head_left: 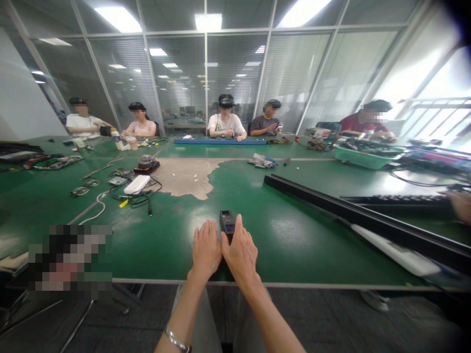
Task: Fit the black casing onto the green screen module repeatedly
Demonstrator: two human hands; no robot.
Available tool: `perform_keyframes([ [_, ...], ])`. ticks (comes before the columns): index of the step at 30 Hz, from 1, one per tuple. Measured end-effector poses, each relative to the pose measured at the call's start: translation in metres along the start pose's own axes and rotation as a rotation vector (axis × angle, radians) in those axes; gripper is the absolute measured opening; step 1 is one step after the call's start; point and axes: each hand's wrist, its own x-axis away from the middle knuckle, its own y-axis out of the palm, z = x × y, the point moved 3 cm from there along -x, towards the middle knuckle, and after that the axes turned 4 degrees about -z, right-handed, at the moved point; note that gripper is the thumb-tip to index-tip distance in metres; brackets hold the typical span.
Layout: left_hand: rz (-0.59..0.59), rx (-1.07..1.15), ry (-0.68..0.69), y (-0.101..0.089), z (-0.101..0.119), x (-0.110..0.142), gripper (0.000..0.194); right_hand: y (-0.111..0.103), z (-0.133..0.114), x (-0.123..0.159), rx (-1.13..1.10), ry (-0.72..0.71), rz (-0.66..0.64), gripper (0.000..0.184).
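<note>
Both of my hands lie flat, side by side, on the green table (294,235) near its front edge. My left hand (205,251) has its fingers stretched forward with nothing in it; a silver bracelet (176,339) sits on that wrist. My right hand (240,254) is also flat, and its fingers run along the right side of a small black device (227,223) with a little screen. The device lies on the table between the fingertips of the two hands, its near end hidden behind them.
A long black rail (368,215) runs diagonally across the right of the table, with a keyboard (397,200) behind it. A white box (137,184) and cables lie at left. Several people sit along the far side. Another person's hand (461,206) shows at the right edge.
</note>
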Motion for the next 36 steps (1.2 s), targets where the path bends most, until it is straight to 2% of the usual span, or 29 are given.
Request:
perform_keyframes([
  [7,-0.016,-0.008,-0.016,-0.003,0.001,0.0,0.052,0.004,0.005,0.002,-0.009,0.009,-0.014,0.074],
  [12,-0.004,0.0,-0.014,0.0,0.0,-0.001,0.05,-0.001,0.004,-0.003,-0.096,-0.05,0.058,0.083],
  [19,0.004,-0.008,-0.001,0.004,-0.002,-0.002,0.053,0.003,0.005,-0.007,-0.141,0.004,0.005,0.074],
  [25,0.002,0.011,-0.008,0.001,-0.001,-0.001,0.057,-0.017,0.004,-0.021,-0.311,0.036,0.101,0.074],
  [30,0.008,0.043,-0.008,-0.002,0.002,0.0,0.059,-0.034,0.028,-0.033,-0.368,0.071,0.202,0.074],
  [36,-0.02,0.038,0.001,-0.004,0.005,0.001,0.07,-0.019,0.07,-0.028,-0.251,0.13,0.158,0.074],
])
